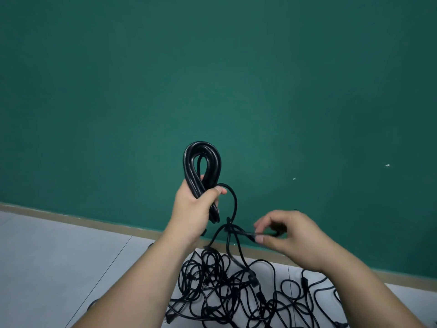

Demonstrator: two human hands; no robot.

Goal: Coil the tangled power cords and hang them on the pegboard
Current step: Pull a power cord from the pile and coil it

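My left hand [192,209] grips a coil of black power cord [202,162], held upright in front of the green wall, its loops rising above my fist. A strand runs from the coil down to a knot [229,227] where several cords cross. My right hand [289,235] pinches a black cord end [246,234] just right of that knot, between thumb and fingers. Below both hands a tangled pile of black power cords [236,292] lies on the floor. No pegboard is in view.
A green wall [212,79] fills most of the view, with a tan baseboard [71,216] along its foot. Pale floor tiles [59,268] spread to the left. Loose cord loops with plugs [305,282] trail to the lower right.
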